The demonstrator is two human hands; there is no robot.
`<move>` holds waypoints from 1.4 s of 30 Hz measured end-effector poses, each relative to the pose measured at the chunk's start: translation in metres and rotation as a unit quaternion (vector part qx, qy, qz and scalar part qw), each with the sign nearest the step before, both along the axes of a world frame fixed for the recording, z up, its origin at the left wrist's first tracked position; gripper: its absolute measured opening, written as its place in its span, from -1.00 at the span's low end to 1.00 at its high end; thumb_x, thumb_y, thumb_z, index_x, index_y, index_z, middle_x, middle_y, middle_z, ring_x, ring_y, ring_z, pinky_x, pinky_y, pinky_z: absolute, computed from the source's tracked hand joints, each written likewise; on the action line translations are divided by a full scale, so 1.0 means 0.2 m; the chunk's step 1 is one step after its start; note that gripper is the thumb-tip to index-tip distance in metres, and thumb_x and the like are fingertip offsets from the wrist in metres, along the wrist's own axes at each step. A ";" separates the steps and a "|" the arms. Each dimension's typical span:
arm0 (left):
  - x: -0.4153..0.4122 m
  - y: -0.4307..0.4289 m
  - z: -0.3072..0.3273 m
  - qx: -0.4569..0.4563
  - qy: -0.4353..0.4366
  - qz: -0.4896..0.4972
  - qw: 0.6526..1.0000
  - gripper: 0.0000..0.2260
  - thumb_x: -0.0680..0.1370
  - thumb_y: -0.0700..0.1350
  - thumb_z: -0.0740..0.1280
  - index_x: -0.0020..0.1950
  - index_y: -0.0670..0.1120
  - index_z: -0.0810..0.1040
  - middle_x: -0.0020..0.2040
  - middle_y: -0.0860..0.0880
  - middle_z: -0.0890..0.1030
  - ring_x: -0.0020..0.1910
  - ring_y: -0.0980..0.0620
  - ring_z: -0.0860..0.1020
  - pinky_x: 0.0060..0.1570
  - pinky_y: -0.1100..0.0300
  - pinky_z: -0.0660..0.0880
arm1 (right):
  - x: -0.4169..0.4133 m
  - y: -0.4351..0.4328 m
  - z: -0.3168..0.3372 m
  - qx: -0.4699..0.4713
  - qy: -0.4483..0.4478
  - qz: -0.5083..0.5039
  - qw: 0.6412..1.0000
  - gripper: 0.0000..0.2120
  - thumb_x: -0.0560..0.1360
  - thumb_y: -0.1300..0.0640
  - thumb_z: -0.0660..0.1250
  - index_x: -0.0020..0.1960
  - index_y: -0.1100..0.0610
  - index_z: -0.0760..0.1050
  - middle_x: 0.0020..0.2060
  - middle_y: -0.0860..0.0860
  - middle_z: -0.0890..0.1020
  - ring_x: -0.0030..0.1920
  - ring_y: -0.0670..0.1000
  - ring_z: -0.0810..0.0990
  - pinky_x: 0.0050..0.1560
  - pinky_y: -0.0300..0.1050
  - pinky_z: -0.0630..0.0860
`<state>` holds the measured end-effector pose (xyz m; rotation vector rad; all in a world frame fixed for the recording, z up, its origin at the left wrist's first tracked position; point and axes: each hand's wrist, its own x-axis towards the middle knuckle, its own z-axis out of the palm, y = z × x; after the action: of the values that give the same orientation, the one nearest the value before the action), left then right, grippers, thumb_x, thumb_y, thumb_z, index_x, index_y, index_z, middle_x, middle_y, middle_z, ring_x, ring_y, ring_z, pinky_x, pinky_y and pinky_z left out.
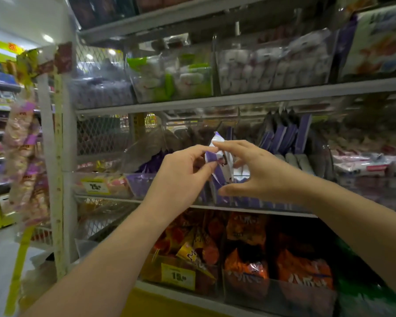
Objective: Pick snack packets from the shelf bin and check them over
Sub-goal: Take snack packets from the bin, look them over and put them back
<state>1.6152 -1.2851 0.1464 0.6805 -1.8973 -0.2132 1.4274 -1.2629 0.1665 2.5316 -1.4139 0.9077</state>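
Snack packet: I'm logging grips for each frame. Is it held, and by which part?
The left hand pinches the purple-and-white snack packet by its left edge, near the top. The right hand, fingers spread, only touches its top corner.

A shop: metal shelves of bagged snacks in clear bins, with yellow price tags.

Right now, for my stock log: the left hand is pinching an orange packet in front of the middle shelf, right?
No. The packet is purple and white, not orange. The head view shows the left hand pinching it in front of the middle shelf.
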 end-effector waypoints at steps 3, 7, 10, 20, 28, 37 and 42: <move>-0.06 -0.07 0.07 -0.028 -0.009 -0.005 1.000 -0.79 0.57 -0.12 0.36 0.19 0.06 0.61 -0.16 0.04 0.70 -0.16 0.08 0.66 -0.07 -0.03 0.60 | -0.03 -0.06 0.08 -0.017 -0.021 -0.009 1.000 -0.29 0.40 -0.09 0.47 0.44 -0.21 0.21 0.29 -0.25 0.26 0.13 -0.25 0.38 -0.05 -0.58 0.38; -0.13 -0.20 0.16 -0.052 -0.011 -0.025 0.998 -0.74 0.58 -0.12 0.34 0.26 0.10 0.56 -0.09 0.10 0.70 -0.09 0.20 0.64 0.00 0.10 0.59 | -0.07 -0.19 0.16 -0.066 -0.091 0.018 0.994 -0.45 0.44 0.15 0.47 0.37 -0.03 0.37 0.31 -0.07 0.41 0.24 -0.13 0.47 0.23 -0.24 0.48; -0.16 -0.34 0.21 -0.014 -0.008 -0.070 0.997 -0.63 0.60 -0.17 0.31 0.33 0.21 0.46 0.10 0.11 0.67 0.08 0.25 0.61 0.12 0.17 0.56 | -0.10 -0.31 0.21 -0.084 -0.146 0.031 0.985 -0.60 0.47 0.24 0.41 0.28 0.09 0.45 0.16 0.02 0.57 0.10 -0.06 0.59 0.14 -0.09 0.55; -0.22 -0.77 0.23 0.051 -0.066 -0.074 0.994 -0.53 0.62 -0.26 0.21 0.41 0.21 0.37 0.26 0.22 0.57 0.30 0.30 0.45 0.33 0.24 0.38 | -0.17 -0.78 0.25 -0.112 -0.088 -0.071 0.987 -0.78 0.50 0.18 0.38 0.14 0.06 0.54 -0.02 -0.04 0.64 0.04 -0.03 0.62 0.01 -0.24 0.49; -0.21 -0.90 0.15 0.054 -0.051 -0.054 0.996 -0.65 0.65 -0.07 0.18 0.34 0.33 0.30 0.20 0.40 0.44 0.14 0.52 0.38 0.04 0.65 0.28 | -0.15 -1.02 0.27 -0.093 -0.029 -0.150 0.984 -0.75 0.53 0.14 0.31 0.21 0.10 0.48 0.16 0.09 0.57 0.14 0.13 0.56 0.14 0.07 0.50; -0.22 -0.94 0.09 0.089 -0.004 -0.087 0.992 -0.73 0.67 -0.03 0.13 0.15 0.39 0.40 -0.09 0.14 0.56 -0.13 0.16 0.43 -0.17 0.35 0.37 | -0.21 -1.06 0.27 -0.119 0.061 -0.155 0.979 -0.75 0.43 0.12 0.40 0.08 0.07 0.48 0.03 0.01 0.57 -0.01 0.06 0.56 -0.03 0.02 0.55; -0.22 -0.93 0.08 0.091 -0.006 -0.079 0.993 -0.72 0.67 -0.05 0.11 0.34 0.20 0.43 -0.11 -0.10 0.64 -0.28 0.17 0.45 -0.27 0.29 0.38 | -0.27 -0.98 0.33 -0.051 0.076 -0.111 0.990 -0.60 0.40 0.08 0.45 0.22 0.03 0.49 0.11 -0.04 0.59 0.08 0.01 0.57 0.04 -0.22 0.50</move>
<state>1.5702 -1.4707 0.1632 0.6537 -1.9608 -0.4887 1.3728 -1.4593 0.2320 2.2610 -1.5218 0.7142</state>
